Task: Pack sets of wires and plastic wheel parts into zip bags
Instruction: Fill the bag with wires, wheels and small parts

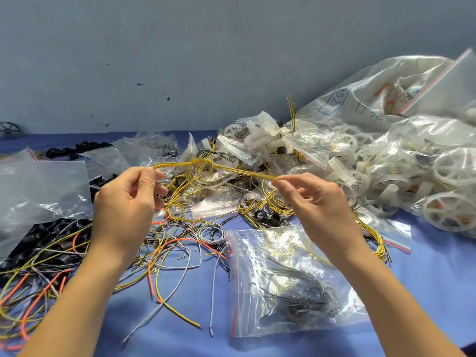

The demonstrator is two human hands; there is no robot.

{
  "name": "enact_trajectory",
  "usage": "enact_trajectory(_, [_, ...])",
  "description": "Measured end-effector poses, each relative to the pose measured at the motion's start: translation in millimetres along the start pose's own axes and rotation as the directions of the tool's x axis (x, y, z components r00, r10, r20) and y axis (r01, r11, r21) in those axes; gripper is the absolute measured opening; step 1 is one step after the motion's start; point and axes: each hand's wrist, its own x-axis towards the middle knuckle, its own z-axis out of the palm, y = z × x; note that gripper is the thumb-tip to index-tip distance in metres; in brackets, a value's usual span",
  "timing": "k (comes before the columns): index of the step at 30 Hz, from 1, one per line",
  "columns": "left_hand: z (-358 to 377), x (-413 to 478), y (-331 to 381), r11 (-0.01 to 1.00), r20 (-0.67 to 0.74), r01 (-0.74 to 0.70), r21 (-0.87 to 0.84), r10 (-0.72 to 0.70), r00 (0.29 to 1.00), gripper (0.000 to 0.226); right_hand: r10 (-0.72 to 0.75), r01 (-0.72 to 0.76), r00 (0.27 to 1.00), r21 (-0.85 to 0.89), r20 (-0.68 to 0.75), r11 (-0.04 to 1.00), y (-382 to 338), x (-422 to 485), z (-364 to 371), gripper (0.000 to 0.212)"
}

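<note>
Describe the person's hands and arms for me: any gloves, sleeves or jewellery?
The left hand and right hand are both bare: no gloves, and no rings on the fingers that show. The left forearm and right forearm are bare too, with no sleeve, watch or bracelet down to the frame edge. Visible nails look short and unpainted.

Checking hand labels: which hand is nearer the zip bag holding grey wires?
Right. The right hand is above the zip bag's far edge; the left hand is off to its left.

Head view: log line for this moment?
left hand: pinches yellow wire bundle | right hand: pinches other end | bundle: knotted mid-span | zip bag: lying flat, wires inside
</note>
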Motion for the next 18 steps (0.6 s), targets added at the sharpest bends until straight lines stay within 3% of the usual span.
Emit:
enact_trajectory(2, [-1,1,1,1.0,0.009,-0.001,-0.004,0.001,1.0,0.024,0.083,-0.082,0.966,-0.017,0.245,0.997,-4,0,-15,0.046])
enact_trajectory(3, [-3,2,1,1.0,0.018,-0.006,0.031,0.005,1.0,0.023,0.119,-0.117,0.953,-0.023,0.279,0.993,-6,1,-30,0.064])
enact_trajectory(5, [-6,6,-4,0.993,0.03,-0.015,0.117,0.012,0.999,0.024,0.09,-0.098,0.993,0.1,0.08,0.99,-12,7,-73,0.078])
enact_trajectory(7, [-10,5,-8,0.983,0.02,-0.005,0.181,0.001,1.0,0.024,0.005,0.048,0.982,0.275,-0.187,0.96,-23,9,-111,0.06])
enact_trajectory(10, [-9,4,-8,0.986,0.006,0.008,0.169,-0.01,1.0,0.023,0.032,0.113,0.939,0.396,-0.343,0.911,-17,10,-122,0.022])
enact_trajectory(13, [-4,1,-1,0.996,-0.002,0.004,0.095,-0.004,1.0,0.024,0.093,0.05,0.935,0.386,-0.341,0.921,-13,8,-88,0.008])
enact_trajectory(18, [5,-4,9,0.996,0.01,-0.049,0.08,0.049,0.999,0.023,-0.004,0.07,0.972,0.276,-0.234,0.959,-23,12,-46,0.027])
